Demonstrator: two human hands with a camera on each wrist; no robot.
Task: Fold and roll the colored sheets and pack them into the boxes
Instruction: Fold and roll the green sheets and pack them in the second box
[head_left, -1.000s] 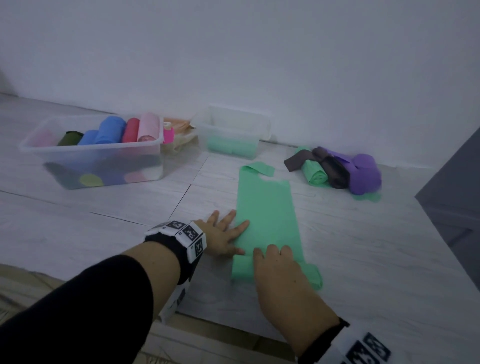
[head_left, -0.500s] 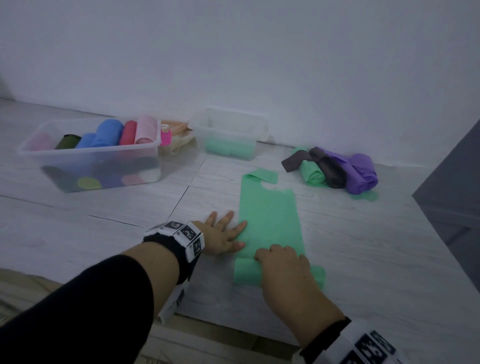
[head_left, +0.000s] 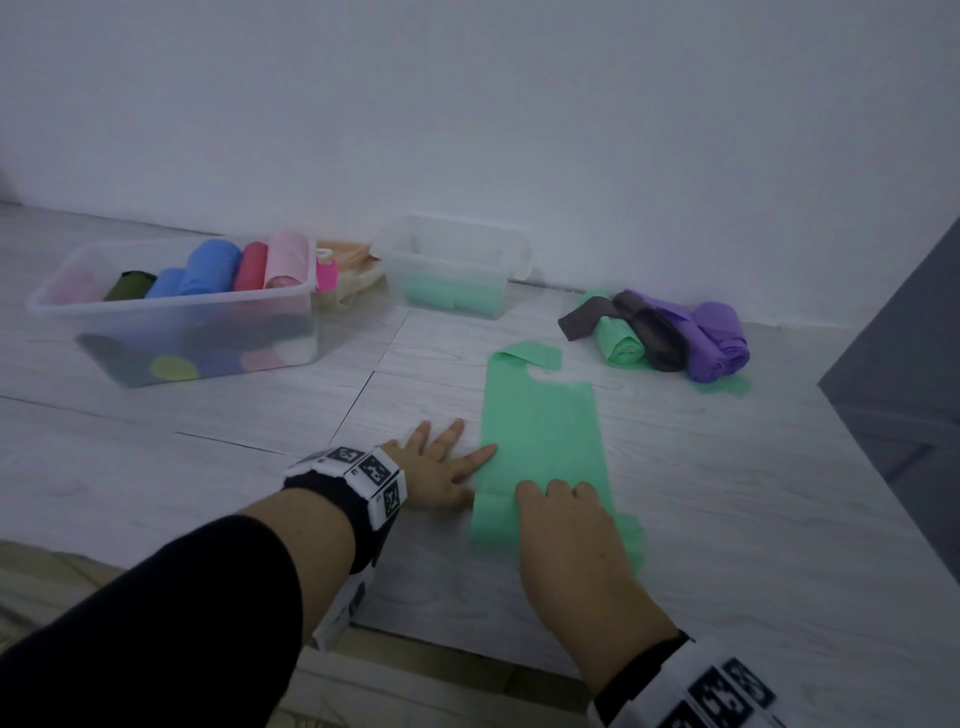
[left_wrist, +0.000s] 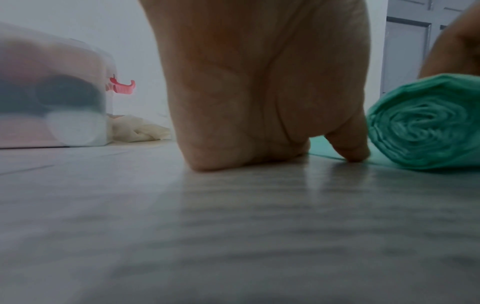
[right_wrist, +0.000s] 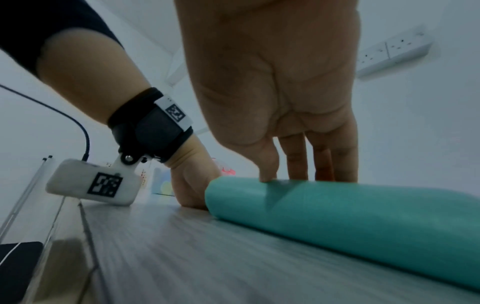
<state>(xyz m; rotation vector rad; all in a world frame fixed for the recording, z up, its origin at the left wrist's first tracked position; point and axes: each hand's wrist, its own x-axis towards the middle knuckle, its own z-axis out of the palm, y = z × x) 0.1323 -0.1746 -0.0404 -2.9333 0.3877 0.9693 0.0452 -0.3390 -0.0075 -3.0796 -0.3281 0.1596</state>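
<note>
Slightly fatter green roll (head_left: 496, 525) on pale, seemingly wood-grain floor (head_left: 727, 519)

Home rm: wood-look floor (head_left: 727, 519), white wall (head_left: 467, 104), wall sockets (right_wrist: 394, 49).

Right hand (head_left: 566, 525) covered the middle of the green roll (head_left: 493, 525); its fingertips were out of sight behind the roll in the right wrist view. Left wrist view cut off the large box (left_wrist: 52, 92), contents blurred. Small box (head_left: 452, 260) contents were too hazy to count.
</note>
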